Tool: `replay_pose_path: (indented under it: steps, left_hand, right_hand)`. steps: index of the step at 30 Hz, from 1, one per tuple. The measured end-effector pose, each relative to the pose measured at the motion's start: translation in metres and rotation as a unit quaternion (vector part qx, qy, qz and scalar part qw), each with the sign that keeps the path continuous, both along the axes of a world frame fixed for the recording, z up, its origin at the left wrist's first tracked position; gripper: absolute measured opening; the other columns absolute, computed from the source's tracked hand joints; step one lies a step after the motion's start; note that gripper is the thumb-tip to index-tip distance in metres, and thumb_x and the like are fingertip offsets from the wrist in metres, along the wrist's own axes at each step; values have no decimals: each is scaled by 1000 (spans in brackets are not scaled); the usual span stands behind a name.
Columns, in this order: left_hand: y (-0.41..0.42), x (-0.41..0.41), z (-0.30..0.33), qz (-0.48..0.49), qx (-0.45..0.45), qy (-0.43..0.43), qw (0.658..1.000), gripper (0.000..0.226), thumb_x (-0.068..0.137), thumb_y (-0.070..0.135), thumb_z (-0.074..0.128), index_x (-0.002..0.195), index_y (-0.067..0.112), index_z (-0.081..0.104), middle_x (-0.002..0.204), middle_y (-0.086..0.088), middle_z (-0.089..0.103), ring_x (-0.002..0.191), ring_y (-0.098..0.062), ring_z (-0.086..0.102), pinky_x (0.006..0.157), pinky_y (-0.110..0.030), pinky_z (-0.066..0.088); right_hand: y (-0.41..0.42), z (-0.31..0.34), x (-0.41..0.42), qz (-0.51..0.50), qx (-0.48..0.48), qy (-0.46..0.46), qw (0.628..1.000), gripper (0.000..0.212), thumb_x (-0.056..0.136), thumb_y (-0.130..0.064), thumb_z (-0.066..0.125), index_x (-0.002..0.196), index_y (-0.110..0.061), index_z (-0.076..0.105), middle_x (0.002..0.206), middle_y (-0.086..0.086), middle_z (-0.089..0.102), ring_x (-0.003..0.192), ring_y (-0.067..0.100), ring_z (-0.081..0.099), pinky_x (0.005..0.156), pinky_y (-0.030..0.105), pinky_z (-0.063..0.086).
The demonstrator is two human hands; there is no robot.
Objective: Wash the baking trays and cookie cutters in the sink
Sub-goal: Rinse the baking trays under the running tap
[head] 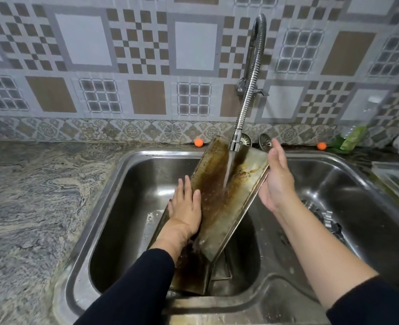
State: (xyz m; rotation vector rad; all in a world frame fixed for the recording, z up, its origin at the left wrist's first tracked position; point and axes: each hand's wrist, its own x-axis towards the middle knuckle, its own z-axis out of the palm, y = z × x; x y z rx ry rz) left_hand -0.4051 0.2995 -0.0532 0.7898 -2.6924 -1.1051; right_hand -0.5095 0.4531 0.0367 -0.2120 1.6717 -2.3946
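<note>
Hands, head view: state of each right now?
Left hand: open, fingers straight, pressing flat on the baking tray.
Right hand: open, palm against the tray's right edge, steadying it under the running tap.

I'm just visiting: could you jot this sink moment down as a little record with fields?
place: double steel sink, left basin
item: stained baking tray, tilted
water: faucet running onto tray
left hand: flat on tray's left edge
right hand: open, supporting tray's right edge
right basin: metal pieces, unclear
</note>
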Motion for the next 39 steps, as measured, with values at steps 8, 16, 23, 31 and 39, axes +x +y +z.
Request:
replay_pose_path:
  steps: [8,16,23,31,39]
  left_hand:
    - [53,-9,28,-184,-139,47,972,85,82,76,28,147,44,-15,158,12,-17,146,-24,-14,115,-57,3]
    - [101,-53,75,-182,-252,223,924,77,99,14,39,145,51,-11,154,3,31,100,-32,63,74,-45,56]
    - [146,-76,83,-91,60,330,938,52,102,24,35,150,37,19,129,1,60,109,-11,57,93,-21,42]
    - [147,-68,18,-158,-140,-114,971,67,100,48,25,152,22,-8,160,0,-11,147,-18,-10,119,-48,5]
    - [144,-67,-15,-169,-308,-216,911,72,98,52,13,149,11,-17,154,-4,-29,143,-18,-25,117,-52,-9]
  right_hand:
    - [23,13,-49,-76,-19,-23,997,25,93,-50,44,114,-44,55,148,1,40,137,22,38,111,57,30]
    - [72,57,-72,6,-19,-8,1000,39,97,-44,40,120,-16,55,121,3,64,113,19,60,93,37,49]
    - [126,-23,-100,-74,289,27,954,47,99,-39,43,143,-43,31,153,0,29,138,22,31,108,39,30]
    - [176,-104,-101,-13,468,-62,882,74,83,-38,71,145,-26,33,150,4,31,135,29,36,110,48,34]
    - [170,-178,-117,80,583,-99,802,87,79,-35,75,148,-22,24,155,7,21,138,34,31,111,50,32]
